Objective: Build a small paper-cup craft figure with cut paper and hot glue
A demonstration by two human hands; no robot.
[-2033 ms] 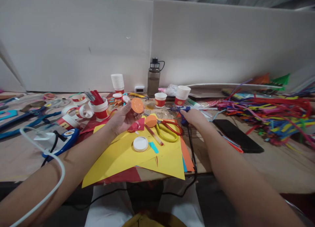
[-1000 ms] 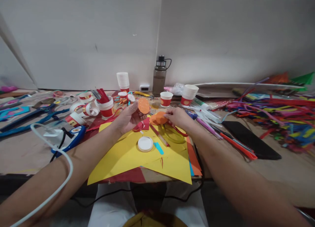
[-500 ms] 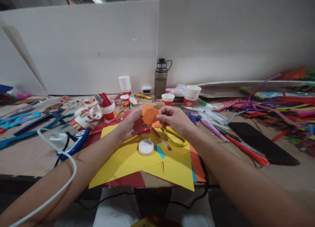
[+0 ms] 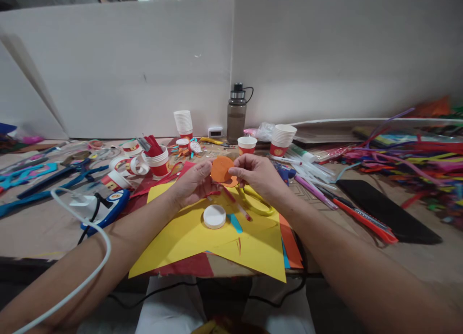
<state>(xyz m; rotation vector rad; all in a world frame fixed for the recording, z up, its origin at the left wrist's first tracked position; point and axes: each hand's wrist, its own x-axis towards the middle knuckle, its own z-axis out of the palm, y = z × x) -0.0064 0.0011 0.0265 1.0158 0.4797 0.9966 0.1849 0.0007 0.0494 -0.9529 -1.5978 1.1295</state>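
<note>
An orange paper disc [image 4: 222, 170] is held up above the yellow paper [image 4: 173, 249]. My right hand [image 4: 258, 174] pinches its right edge between thumb and fingers. At the disc's left edge is my left hand [image 4: 195, 179], its thumb and fingers closed on the rim. Just beneath shows another orange piece [image 4: 231, 181], partly covered. Yellow-handled scissors [image 4: 258, 202] lie below my right hand. A white round lid [image 4: 214, 216], a red-tipped pen [image 4: 240, 208] and a blue paper strip [image 4: 236, 223] rest on the yellow paper.
Paper cups [image 4: 283, 138], a dark bottle [image 4: 236, 117] and a cup of red markers [image 4: 156, 160] stand behind. A black phone-like slab [image 4: 387, 211] and an orange cutter [image 4: 372, 221] lie right. A white cable [image 4: 104, 261] crosses my left forearm.
The orange disc has turned slightly in my fingers, its face now more even in tone. Both hands stay almost in the same place; the view has shifted a little.
</note>
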